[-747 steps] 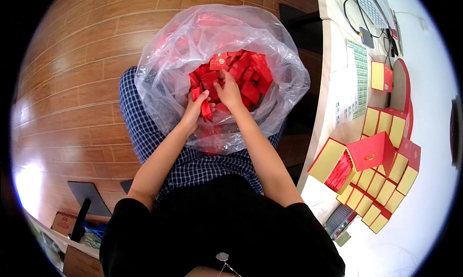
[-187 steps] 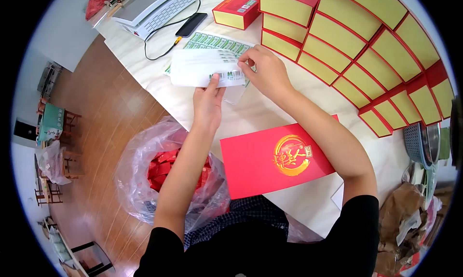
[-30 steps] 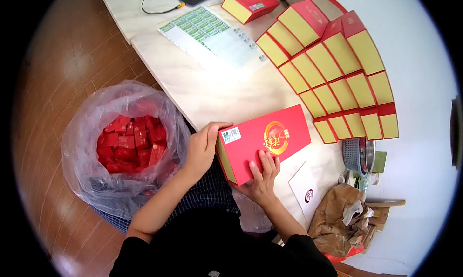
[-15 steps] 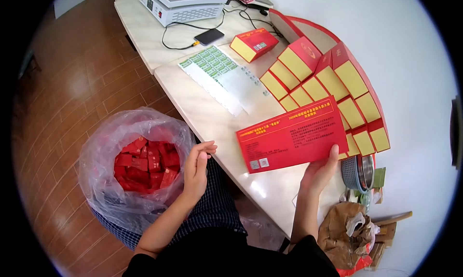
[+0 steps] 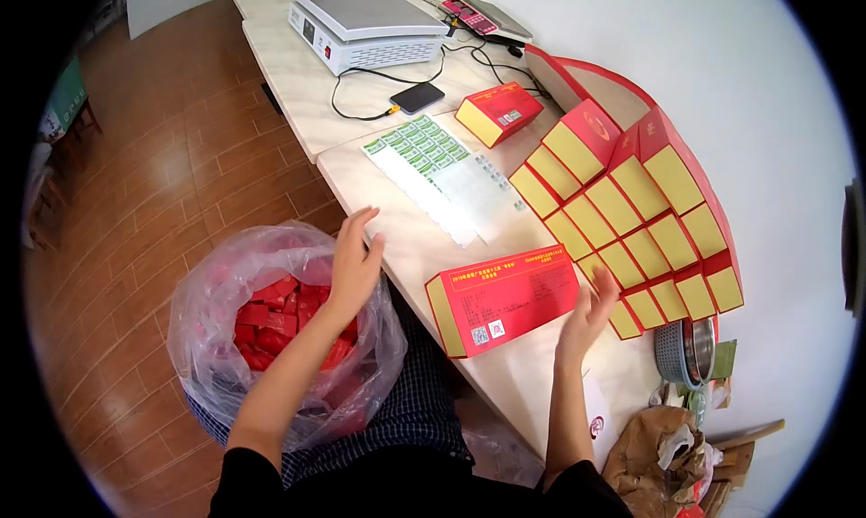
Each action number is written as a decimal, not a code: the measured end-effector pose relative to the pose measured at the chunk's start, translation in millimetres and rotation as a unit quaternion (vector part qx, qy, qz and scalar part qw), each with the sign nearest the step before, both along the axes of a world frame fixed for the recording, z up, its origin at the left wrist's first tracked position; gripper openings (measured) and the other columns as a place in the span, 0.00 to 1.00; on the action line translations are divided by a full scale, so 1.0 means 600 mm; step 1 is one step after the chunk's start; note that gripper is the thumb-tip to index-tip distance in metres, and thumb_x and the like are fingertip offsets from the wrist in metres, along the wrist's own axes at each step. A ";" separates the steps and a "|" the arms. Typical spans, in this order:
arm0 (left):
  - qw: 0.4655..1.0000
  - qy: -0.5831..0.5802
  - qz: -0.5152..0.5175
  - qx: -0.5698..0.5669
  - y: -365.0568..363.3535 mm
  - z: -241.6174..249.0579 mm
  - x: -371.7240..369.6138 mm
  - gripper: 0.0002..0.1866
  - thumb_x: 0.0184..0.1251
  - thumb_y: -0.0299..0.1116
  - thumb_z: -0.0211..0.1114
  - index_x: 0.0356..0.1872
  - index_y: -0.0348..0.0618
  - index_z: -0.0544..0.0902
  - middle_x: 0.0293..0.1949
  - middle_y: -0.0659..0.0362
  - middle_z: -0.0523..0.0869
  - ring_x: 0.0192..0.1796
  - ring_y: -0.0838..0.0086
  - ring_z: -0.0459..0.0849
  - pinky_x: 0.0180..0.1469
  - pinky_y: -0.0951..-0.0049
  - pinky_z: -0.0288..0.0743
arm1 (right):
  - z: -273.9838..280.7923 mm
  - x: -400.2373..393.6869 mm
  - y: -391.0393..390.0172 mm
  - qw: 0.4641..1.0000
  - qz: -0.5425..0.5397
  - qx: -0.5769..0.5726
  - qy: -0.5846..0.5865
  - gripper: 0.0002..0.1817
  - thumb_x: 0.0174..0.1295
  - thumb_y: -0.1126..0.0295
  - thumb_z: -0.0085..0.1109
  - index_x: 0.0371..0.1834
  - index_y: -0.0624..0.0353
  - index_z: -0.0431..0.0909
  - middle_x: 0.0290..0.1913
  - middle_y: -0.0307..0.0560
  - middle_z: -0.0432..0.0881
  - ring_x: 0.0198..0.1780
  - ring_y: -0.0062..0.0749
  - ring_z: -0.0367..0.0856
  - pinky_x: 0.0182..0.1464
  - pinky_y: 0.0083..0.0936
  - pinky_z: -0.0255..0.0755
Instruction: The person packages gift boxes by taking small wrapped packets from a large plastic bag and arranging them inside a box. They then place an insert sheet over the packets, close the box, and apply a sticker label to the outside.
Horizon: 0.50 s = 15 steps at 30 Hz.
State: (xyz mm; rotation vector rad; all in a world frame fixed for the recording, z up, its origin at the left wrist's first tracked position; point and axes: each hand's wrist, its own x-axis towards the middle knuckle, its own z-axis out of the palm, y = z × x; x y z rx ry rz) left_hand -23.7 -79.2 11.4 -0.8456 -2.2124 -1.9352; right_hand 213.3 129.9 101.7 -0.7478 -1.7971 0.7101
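- The lettered red box [image 5: 519, 303] lay on the worktop [image 5: 410, 252], one yellow end at the near edge, long axis running inward from that edge toward the box stack [image 5: 645, 216].
- The right hand [image 5: 586, 319] was nearer, just beside the inner end; contact could not be determined. Its fingers were extended, holding nothing visible.
- The left hand [image 5: 355, 270] stood apart from the yellow end, over the near edge, thumb spread wide, grasping nothing.
- Count: one lettered box; one separate box [image 5: 499, 115]; at least fifteen stacked; one plastic bag [image 5: 203, 337]; packets [image 5: 281, 324] uncountable.

Forearms [image 5: 289, 383] extended forward, hands [image 5: 354, 270] apart, fingers [image 5: 358, 219] loosely parted
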 end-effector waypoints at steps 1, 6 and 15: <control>0.998 0.055 -0.002 -0.039 0.019 -0.002 -0.015 0.21 0.66 0.30 0.58 0.60 0.37 0.72 0.63 0.45 0.72 0.67 0.54 0.69 0.68 0.58 0.60 | 0.019 -0.034 -0.006 0.998 0.044 0.022 -0.047 0.22 0.66 0.74 0.53 0.64 0.62 0.66 0.60 0.49 0.73 0.63 0.36 0.69 0.63 0.33 0.64; 0.954 0.180 0.051 -0.236 0.110 -0.029 -0.086 0.26 0.68 0.36 0.56 0.64 0.36 0.69 0.69 0.46 0.66 0.73 0.55 0.60 0.73 0.51 0.51 | 0.014 -0.282 -0.009 0.948 0.251 0.140 -0.136 0.14 0.62 0.72 0.60 0.51 0.63 0.77 0.52 0.57 0.79 0.56 0.51 0.74 0.60 0.37 0.67; 0.931 0.202 0.080 -0.293 0.117 -0.024 -0.093 0.30 0.62 0.41 0.60 0.63 0.35 0.70 0.67 0.45 0.69 0.72 0.55 0.62 0.73 0.48 0.49 | -0.133 -0.591 -0.030 0.895 0.218 0.231 -0.313 0.17 0.57 0.61 0.64 0.41 0.64 0.81 0.45 0.55 0.81 0.49 0.49 0.78 0.50 0.42 0.74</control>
